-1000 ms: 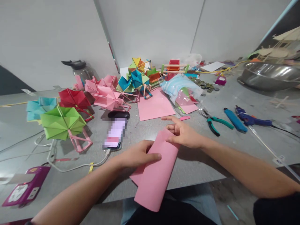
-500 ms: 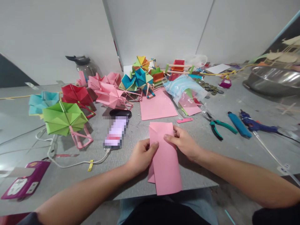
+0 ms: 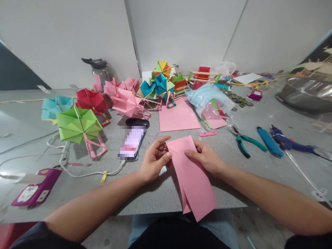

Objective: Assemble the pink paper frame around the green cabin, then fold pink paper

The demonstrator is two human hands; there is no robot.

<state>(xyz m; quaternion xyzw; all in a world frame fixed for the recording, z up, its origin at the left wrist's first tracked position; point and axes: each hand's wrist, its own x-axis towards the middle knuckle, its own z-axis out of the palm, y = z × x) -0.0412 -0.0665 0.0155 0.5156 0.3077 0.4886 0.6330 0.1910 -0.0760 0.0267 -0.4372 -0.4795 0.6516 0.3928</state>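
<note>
Head view, looking down on a grey worktop point(image 3: 160, 193).

Near the front edge of the worktop, a folded pink paper point(image 3: 193, 173), long and narrow, lying slanted, with its lower end reaching past the edge toward the lap. Two layers visible at that lower end, slightly fanned apart.

Left hand point(image 3: 155, 159) at the upper left corner of the paper, thumb and fingers closed together on the paper's edge. Right hand point(image 3: 206, 157) on the upper right part, fingers pressed flat on the top layer and pinching the paper, thumb tip near the middle of the strip. Both hands close together, nearly touching across the paper.

Just left of the left hand, a phone point(image 3: 131, 143) with a lit screen, joined to a white cable point(image 3: 85, 173). Behind the phone, a small black case point(image 3: 137, 122).

Further back, a flat pink sheet point(image 3: 177, 118), and beside it a clear plastic bag point(image 3: 207, 100) with more sheets inside.

On the left, folded paper shapes: a green one point(image 3: 77, 124) on a pink stand, a red one point(image 3: 90, 100), a light blue one point(image 3: 55, 106), pink ones point(image 3: 124, 98). Multicoloured ones point(image 3: 158, 83) at the back centre.

On the right, green-handled pliers point(image 3: 246, 143), a blue tool point(image 3: 269, 146), a blue glue gun point(image 3: 290, 143). Coins point(image 3: 238, 99) further back. A metal bowl point(image 3: 308, 91) at the far right edge. A purple card point(image 3: 36, 192) at the near left.
</note>
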